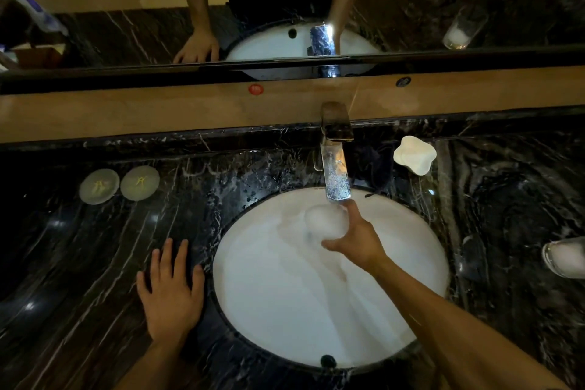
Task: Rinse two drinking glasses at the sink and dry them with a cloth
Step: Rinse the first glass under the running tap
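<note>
My right hand point(356, 237) holds a clear drinking glass point(324, 222) over the white sink point(275, 326), right under the chrome faucet point(336, 168). The glass looks blurred and whitish, its mouth turned toward the spout. My left hand point(169, 288) lies flat, fingers spread, on the dark marble counter point(79, 263) left of the basin and holds nothing. A second glass point(565, 258) stands on the counter at the far right edge. I see no cloth.
Two round paper coasters point(118, 185) lie on the counter at the back left. A white soap dish point(414, 155) sits right of the faucet. A mirror above the wooden ledge point(190, 111) reflects my arms, the basin and the second glass.
</note>
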Motion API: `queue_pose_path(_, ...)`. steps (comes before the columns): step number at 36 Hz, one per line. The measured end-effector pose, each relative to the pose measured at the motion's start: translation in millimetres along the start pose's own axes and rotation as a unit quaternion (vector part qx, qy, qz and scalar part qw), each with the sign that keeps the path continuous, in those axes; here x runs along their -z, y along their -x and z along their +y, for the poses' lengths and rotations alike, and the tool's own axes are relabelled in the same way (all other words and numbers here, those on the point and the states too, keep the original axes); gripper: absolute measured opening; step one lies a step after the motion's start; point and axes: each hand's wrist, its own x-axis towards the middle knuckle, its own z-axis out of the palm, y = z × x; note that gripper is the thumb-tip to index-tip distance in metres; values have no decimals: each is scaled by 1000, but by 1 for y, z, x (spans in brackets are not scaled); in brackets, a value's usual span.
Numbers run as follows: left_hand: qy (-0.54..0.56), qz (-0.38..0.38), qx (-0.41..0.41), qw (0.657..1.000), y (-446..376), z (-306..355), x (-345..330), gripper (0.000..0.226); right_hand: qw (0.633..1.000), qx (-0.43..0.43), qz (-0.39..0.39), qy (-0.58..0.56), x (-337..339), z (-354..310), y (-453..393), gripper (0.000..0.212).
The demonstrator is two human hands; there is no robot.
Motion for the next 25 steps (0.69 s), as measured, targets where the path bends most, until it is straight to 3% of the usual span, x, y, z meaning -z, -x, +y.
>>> queue_pose_path(3, -2, -4, 2, 1000, -1, -1, -1, 64, 998, -1, 65, -15, -6, -1, -1, 90)
queue_pose_path(8, -4, -6, 2, 1000, -1, -2, -2, 63, 998, 9, -2, 55, 1, -2, -3, 104)
queue_pose_path(12, -2, -4, 1, 1000, 0, -1, 0, 64, 995, -8, 92, -29, -7, -2, -1, 93)
queue_pose_path(17, 2, -6, 2, 1000, 0, 2, 4, 64, 998, -12, -7, 62, 4, -5, -5, 105)
queue_pose_path(22, 3, -6, 5, 1000, 0, 3, 4, 64, 996, -23, 77, -36, -6, -5, 1, 93)
queue_pose_path(25, 1, -7, 4, 1000, -1, 2, 4, 64, 999, -31, 35, -4, -2, -7, -3, 99)
